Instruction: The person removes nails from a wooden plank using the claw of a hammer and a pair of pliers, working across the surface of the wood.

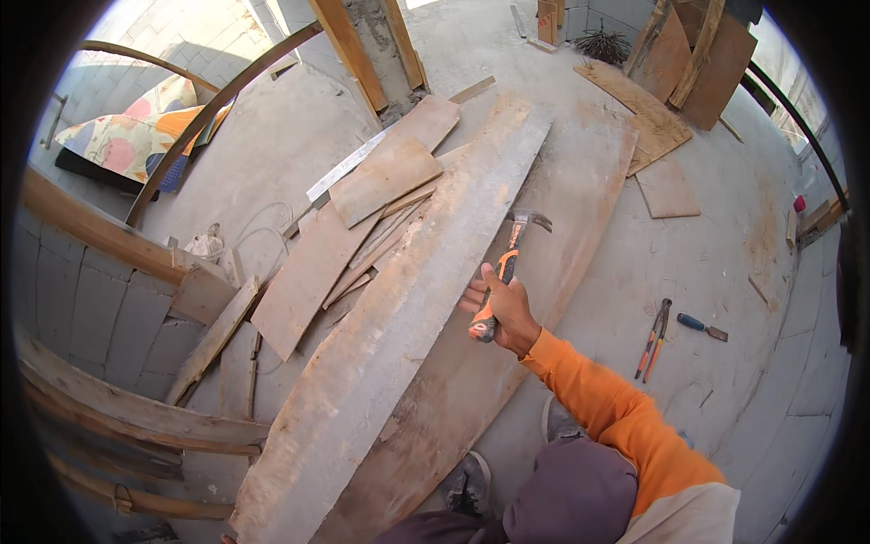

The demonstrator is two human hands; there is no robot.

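My right hand (pixel 515 315) is closed on a claw hammer (pixel 508 258), thumb across its black and orange handle. The hammer head points away from me, and the fingertips reach the right edge of a long grey-faced wooden plank (pixel 399 304). This plank runs diagonally from the lower left to the far middle. Beneath and to its right lies a wide brown plywood sheet (pixel 471 381). At the lower rim, by the plank's near end, a sliver of my left hand (pixel 227 539) shows; its grip is mostly cut off.
Plywood offcuts (pixel 385 181) and thin strips lie left of the plank. On the concrete floor at right are orange-handled pincers (pixel 652 340) and a blue-handled scraper-like tool (pixel 702 327). More boards (pixel 648 118) lean and lie at far right. Timber beams (pixel 100 227) frame the left.
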